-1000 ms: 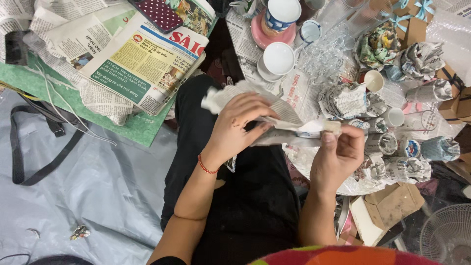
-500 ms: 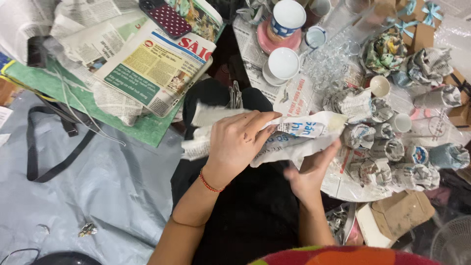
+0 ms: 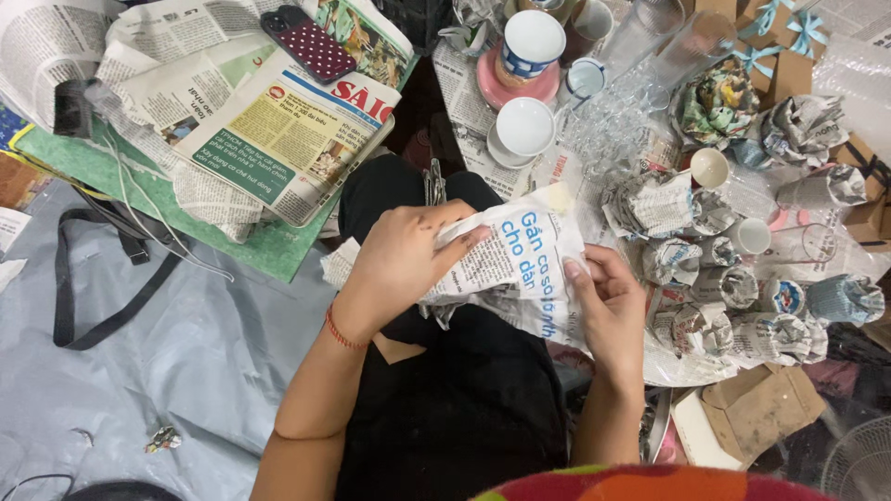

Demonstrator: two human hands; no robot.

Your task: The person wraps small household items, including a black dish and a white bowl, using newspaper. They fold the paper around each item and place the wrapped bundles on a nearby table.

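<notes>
Over the person's lap, both hands work a sheet of newspaper [image 3: 520, 269] that is now bunched into a bundle around something hidden inside (its shape cannot be made out). A second ago a white spoon-like piece showed on the open sheet between the hands; it has since gone under the paper, so the wrapping looks well along, with the loose ends not yet tucked. The left hand [image 3: 404, 260] lies over the top of the bundle, its fingers pressed down on the paper and curled round the near edge. The right hand [image 3: 608, 311] has come up under the right side and pinches the sheet's edge between thumb and fingers. Just to the right, a cluster of wrapped cups [image 3: 724, 278] lies on more paper, with a bare white cup [image 3: 710, 167] among them. Further off, a white bowl [image 3: 524, 127] and a blue-and-white mug [image 3: 531, 42] stand unwrapped near some clear glasses [image 3: 640, 56]. To the left, a stack of newspapers [image 3: 278, 139] waits on a green mat [image 3: 102, 172], with a dotted phone [image 3: 308, 44] on top.
</notes>
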